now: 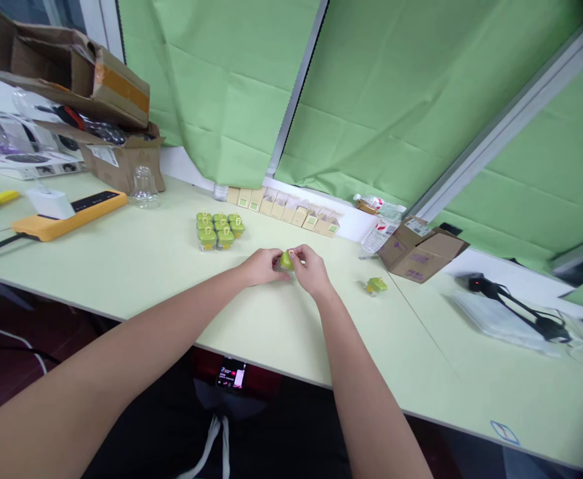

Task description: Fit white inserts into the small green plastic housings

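Both hands meet over the middle of the pale table [251, 313], holding one small container with a green lid [286, 261]. My left hand [264, 266] grips its left side. The fingers of my right hand [310, 268] pinch it from the right, near a small loop on top of the lid. Left of my hands stands a block of several matching green-lidded containers [216, 229], packed side by side. A single green-lidded container [375, 285] sits apart to the right. The lower part of the held one is mostly hidden by my fingers.
Small cardboard boxes [281, 207] line the wall. Plastic bottles [379, 229] and an open carton [418, 253] stand at right, beyond them a black device [515, 309] on clear plastic. At left are an orange power strip [86, 205], a clear jar [144, 187] and stacked cartons [121, 156].
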Demonstrator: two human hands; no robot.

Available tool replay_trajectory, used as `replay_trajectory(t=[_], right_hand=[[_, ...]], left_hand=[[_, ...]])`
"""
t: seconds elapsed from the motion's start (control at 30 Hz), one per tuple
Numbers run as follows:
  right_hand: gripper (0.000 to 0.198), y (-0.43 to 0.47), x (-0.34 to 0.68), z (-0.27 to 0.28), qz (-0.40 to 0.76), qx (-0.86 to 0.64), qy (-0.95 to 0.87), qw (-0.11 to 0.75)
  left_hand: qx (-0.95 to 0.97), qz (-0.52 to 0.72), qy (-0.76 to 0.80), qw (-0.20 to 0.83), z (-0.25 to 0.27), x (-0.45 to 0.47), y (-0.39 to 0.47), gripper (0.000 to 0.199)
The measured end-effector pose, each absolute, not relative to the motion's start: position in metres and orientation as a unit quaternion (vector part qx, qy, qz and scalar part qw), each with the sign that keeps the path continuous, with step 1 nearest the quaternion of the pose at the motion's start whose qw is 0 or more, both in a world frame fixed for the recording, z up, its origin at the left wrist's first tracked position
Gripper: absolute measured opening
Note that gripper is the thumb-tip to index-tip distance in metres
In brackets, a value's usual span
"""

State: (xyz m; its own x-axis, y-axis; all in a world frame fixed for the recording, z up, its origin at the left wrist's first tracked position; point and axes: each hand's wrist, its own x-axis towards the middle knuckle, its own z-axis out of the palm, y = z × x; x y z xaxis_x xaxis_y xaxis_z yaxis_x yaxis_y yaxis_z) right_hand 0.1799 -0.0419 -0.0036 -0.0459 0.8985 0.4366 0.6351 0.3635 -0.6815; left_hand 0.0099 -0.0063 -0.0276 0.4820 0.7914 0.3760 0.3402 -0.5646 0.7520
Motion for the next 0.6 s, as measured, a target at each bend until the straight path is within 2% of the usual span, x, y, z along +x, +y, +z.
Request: replay_trajectory(t=[0.17, 0.43, 0.5, 0.6], right_hand=[[0.014, -0.042, 0.179, -0.007, 0.169, -0.562, -0.711, 0.387], [0.013, -0.037, 0.178, -0.010, 0.204, -0.586, -0.688, 0.377], [0.012, -0.034, 0.191, -0.009, 0.162, -0.614, -0.681, 0.364], [0.015, -0.033, 0.227, -0.009, 0.037, -0.708, -0.619, 0.337]], left_hand=[[0.808, 0.366, 0.346, 0.306, -0.027, 0.010, -0.007, 0.039], [0.802, 0.374, 0.347, 0.311, -0.030, 0.009, -0.007, 0.040], [0.788, 0.392, 0.347, 0.324, -0.031, 0.009, -0.005, 0.042], [0.783, 0.395, 0.360, 0.319, -0.031, 0.007, -0.002, 0.036]])
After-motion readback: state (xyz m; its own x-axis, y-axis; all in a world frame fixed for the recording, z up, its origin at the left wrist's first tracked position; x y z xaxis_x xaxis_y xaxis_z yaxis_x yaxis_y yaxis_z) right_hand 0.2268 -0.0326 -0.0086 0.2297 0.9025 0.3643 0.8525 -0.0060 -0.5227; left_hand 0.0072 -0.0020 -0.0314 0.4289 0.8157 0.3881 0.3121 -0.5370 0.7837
